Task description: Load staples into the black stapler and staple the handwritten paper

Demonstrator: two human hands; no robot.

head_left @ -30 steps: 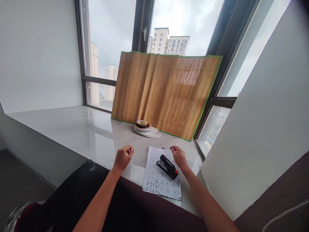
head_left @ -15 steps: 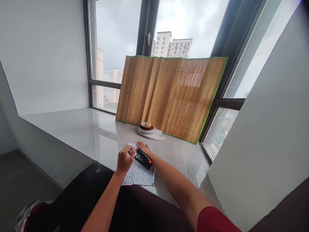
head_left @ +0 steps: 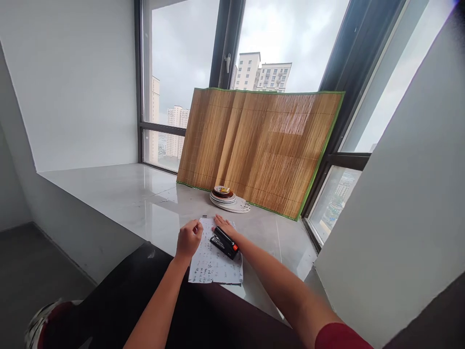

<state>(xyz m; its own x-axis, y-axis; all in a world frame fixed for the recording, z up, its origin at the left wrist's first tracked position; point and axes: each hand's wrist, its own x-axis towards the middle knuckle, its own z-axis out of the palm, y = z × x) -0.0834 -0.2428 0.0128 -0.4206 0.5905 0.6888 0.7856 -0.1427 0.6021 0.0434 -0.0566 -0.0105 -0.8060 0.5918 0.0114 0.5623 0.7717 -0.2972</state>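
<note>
A sheet of paper with handwriting (head_left: 209, 264) lies on the pale tiled ledge in front of me. On it rests a black stapler (head_left: 224, 242) with an orange-red spot at its near end. My left hand (head_left: 190, 238) is closed at the paper's left edge; what its curled fingers hold, if anything, is hidden. My right hand (head_left: 225, 226) lies flat with fingers spread, on the paper's upper right part, just behind the stapler. A small dark strip (head_left: 204, 216) shows at the paper's top edge.
Behind the paper stands a stack of plates (head_left: 223, 196) with a small yellow item on top. A bamboo mat (head_left: 254, 150) with green edging leans against the window. The ledge (head_left: 109, 194) meets a wall at the left.
The paper and stapler have shifted slightly right in view, away from my left hand. My right hand has also shifted right. The whole view has moved a little.
</note>
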